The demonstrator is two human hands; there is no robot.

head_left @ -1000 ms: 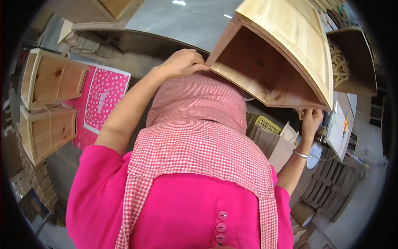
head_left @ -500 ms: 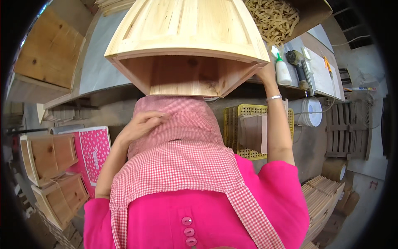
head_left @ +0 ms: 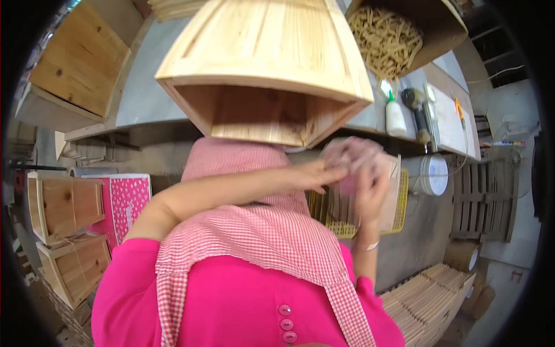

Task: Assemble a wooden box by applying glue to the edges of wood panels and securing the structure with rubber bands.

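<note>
In front of me a pale wooden box [head_left: 260, 52] lies at the table's near edge, its open side facing me. My right hand [head_left: 370, 188] is below the box's right corner, closed on a crumpled pinkish-grey cloth [head_left: 357, 151], smeared by motion. My left hand [head_left: 317, 174] reaches across my checked apron [head_left: 248, 231] to the cloth's left side. Its fingers are blurred against the cloth, so whether they grip it is unclear. Neither hand touches the box.
On the grey table [head_left: 141, 98] at right are a white glue bottle [head_left: 395, 118], a dark power tool [head_left: 416, 110] and a carton [head_left: 439, 34] of tan strips. Below stand a yellow crate [head_left: 399, 214] and white bucket [head_left: 433, 173]. Wooden boxes [head_left: 69, 202] stand at left.
My right hand has come away from the box's right side and now holds the cloth nearer my body. My left hand has swung right from the apron to the cloth.
</note>
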